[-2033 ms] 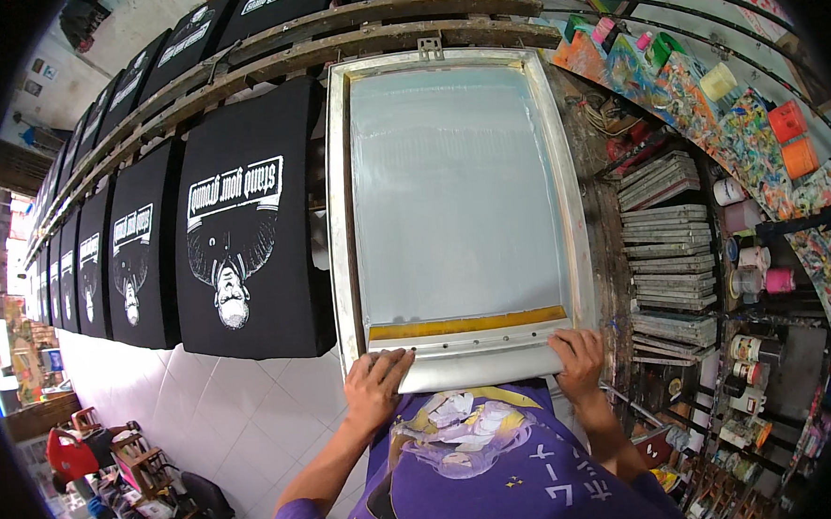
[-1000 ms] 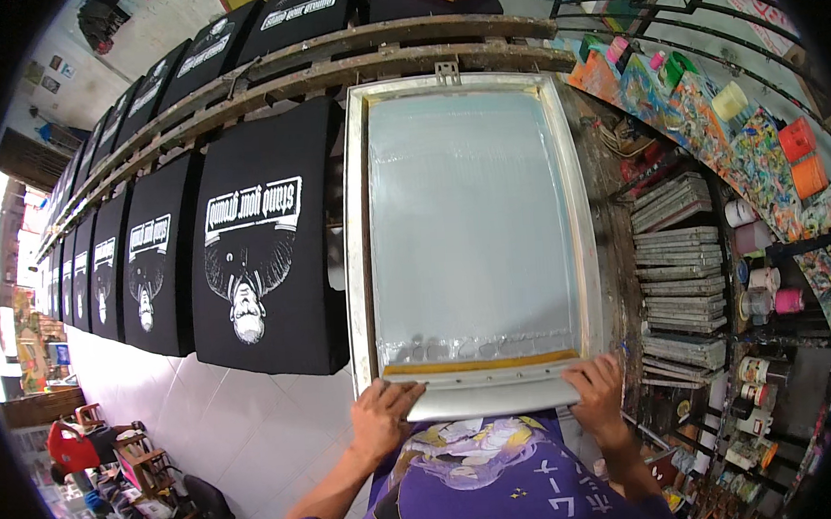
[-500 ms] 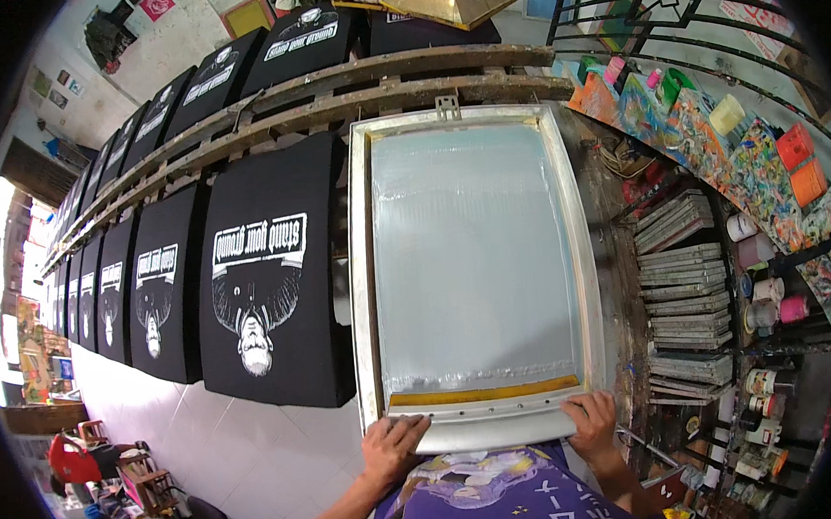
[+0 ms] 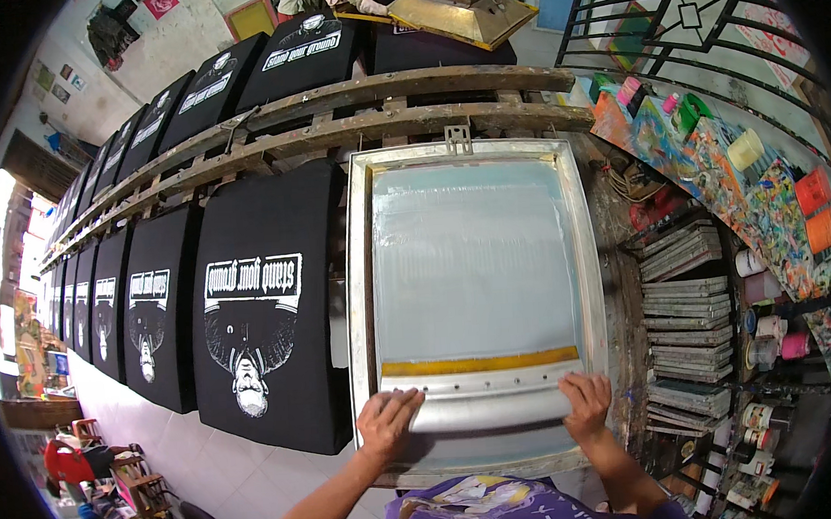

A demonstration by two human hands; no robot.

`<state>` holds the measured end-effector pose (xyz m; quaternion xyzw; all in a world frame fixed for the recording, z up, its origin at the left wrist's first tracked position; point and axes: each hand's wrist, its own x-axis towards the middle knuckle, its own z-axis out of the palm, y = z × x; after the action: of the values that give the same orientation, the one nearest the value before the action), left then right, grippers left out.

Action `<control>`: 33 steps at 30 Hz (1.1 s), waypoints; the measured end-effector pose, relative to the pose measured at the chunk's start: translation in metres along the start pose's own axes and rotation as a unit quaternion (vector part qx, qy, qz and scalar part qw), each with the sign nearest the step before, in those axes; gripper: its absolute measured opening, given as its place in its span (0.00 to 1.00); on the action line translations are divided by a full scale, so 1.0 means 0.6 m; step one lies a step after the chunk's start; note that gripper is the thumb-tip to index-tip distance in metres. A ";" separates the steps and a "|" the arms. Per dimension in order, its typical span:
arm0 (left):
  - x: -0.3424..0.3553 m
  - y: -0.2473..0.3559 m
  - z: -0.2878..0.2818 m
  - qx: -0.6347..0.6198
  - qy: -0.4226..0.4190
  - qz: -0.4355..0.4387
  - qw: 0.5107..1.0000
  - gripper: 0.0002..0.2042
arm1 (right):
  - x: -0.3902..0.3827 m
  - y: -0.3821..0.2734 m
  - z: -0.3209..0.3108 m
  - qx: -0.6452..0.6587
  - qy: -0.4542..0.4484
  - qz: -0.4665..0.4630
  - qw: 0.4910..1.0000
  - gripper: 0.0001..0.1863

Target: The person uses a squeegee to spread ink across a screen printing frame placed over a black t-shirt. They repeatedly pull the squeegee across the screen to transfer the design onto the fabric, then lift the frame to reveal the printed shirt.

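Observation:
A screen-printing frame [image 4: 585,251] lies in front of me, its pale grey-blue mesh [image 4: 473,285] coated with a smooth film that has a ragged far edge. Across the near part of the mesh rests a squeegee [image 4: 489,401] with a silver metal holder and an amber blade [image 4: 482,360] along its far side. My left hand [image 4: 391,422] is closed round the left end of its holder. At the opposite end, my right hand [image 4: 588,404] grips it with the fingers curled over the top. A hinge clamp [image 4: 458,141] sits at the frame's far edge.
Black printed T-shirts [image 4: 258,305] on boards run in rows to the left, beside wooden rails [image 4: 324,131]. A metal lamp hood [image 4: 464,14] hangs at the far side. Stacked frames [image 4: 686,316] and ink pots [image 4: 766,321] stand on the right, below a paint-smeared shelf [image 4: 711,155].
Both hands have pushed the squeegee away from me over the mesh, uncovering the frame's near edge. The whole view has shifted, so the frame and shirts sit lower in the picture.

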<state>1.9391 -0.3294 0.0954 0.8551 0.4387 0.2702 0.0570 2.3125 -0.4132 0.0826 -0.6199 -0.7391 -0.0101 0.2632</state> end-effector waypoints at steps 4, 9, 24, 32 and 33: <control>0.099 -0.053 0.023 0.004 -0.002 0.000 1.000 0.17 | 0.110 0.050 0.037 -0.003 0.011 -0.022 1.000 0.16; 0.247 -0.136 0.059 -0.013 0.025 0.006 1.000 0.19 | 0.273 0.124 0.085 -0.006 0.007 -0.038 0.999 0.16; 0.336 -0.095 -0.122 -0.040 -0.260 -0.074 0.962 0.19 | 0.323 0.111 -0.094 -0.016 -0.154 -0.091 0.984 0.16; -0.098 0.095 -0.152 -0.058 -0.154 -0.059 0.985 0.30 | -0.090 -0.095 -0.146 -0.009 -0.112 -0.050 0.992 0.20; -0.127 0.100 -0.141 -0.044 -0.141 -0.050 0.988 0.29 | -0.116 -0.107 -0.143 -0.013 -0.097 -0.042 0.994 0.20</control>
<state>1.9033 -0.4372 0.1557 0.8584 0.4563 0.1630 0.1687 2.2923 -0.5209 0.1486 -0.5900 -0.7861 0.0299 0.1818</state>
